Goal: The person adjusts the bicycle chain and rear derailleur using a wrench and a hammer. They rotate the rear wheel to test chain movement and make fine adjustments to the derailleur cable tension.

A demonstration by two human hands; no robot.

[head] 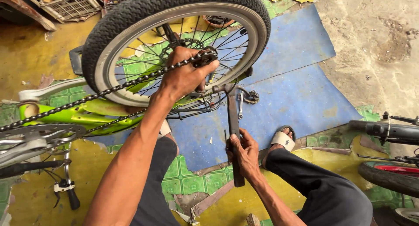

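A bicycle with a bright green frame [83, 117] lies upside down, its rear wheel [144, 8] raised in front of me. My left hand [185, 75] reaches into the wheel's middle and grips the chain [87, 97] where it meets the rear sprocket. The chain runs left to the chainring [39, 132]. My right hand [244, 154] is closed around the dark handle of a hammer [232, 117]. The hammer's head points up, close to the axle and just right of my left hand.
A small wrench [241, 104] lies on the blue mat [297, 90] under the wheel. My foot in a white sandal [283, 138] rests on the mat. Another bicycle's handlebar [393, 130] and tyre [388, 176] stand at the right. A wire basket [72, 5] sits at the top left.
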